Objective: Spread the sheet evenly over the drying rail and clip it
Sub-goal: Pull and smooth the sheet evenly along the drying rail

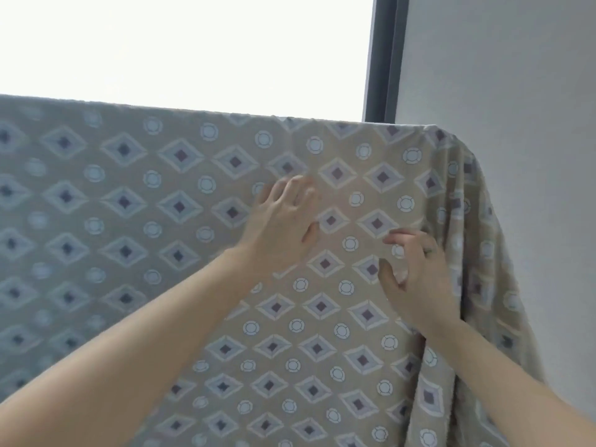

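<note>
The sheet (180, 201), tan with diamond and ring print, hangs draped over the drying rail (322, 119), which is hidden under the top fold. To your left the cloth lies flat and taut; toward the right end it gathers into vertical folds (464, 221) that fall past the corner.

You appear to be at the smoothing step, with no clip in view yet. Do it well by sweeping outward from the flat area toward the bunched right edge, keeping your palms light so the cloth slides along the rail instead of dragging off it. Then check that the top fold runs straight before you reach for a clip.

Your left hand (283, 217) rests on the face of the sheet, fingers spread and grasping nothing, just below the top fold. Your right hand (416, 272) sits lower and to the right, touching the cloth where the folds begin; its fingers are curled with fingertips pressing in, and I cannot tell whether they have pinched any fabric.

Behind the sheet stand a bright window (187, 43), a dark window frame (385, 56) and a plain wall (516, 75).
</note>
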